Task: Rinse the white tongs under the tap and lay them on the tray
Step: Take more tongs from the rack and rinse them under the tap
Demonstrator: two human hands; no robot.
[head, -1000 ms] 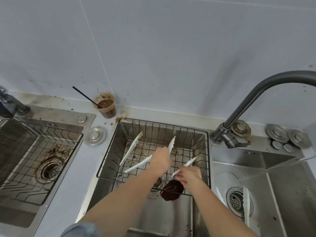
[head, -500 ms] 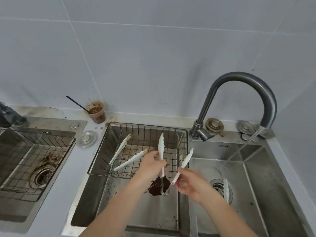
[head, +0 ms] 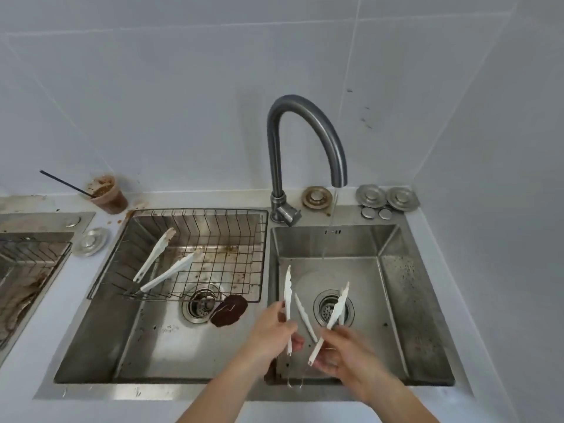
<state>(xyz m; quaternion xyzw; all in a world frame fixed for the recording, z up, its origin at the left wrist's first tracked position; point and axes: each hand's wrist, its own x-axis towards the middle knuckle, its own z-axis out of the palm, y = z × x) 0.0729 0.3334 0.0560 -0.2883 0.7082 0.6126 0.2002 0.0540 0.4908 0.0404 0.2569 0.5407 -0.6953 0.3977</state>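
Note:
My left hand (head: 273,329) grips one pair of white tongs (head: 287,296) near its hinge end, tips pointing up. My right hand (head: 346,351) grips a second pair of white tongs (head: 334,317), tilted right over the drain (head: 333,308). Both pairs are above the right basin (head: 393,300). A thin stream of water (head: 332,221) falls from the grey tap (head: 305,132) at the back of that basin, beyond both pairs. Another white strip (head: 305,319) shows between my hands; I cannot tell what it belongs to. The wire tray (head: 213,212) sits in the left basin.
Two more white tongs (head: 155,254) (head: 171,274) lie in the wire tray. A dark brown patch (head: 229,309) sits by the left drain. A dirty brown cup with a straw (head: 106,193) stands at the wall. Metal sink plugs (head: 370,195) line the back ledge.
Both hands lifted a pair of tongs each from the wire tray and carried them right, over the right basin. My view swung right, bringing the whole tap into view.

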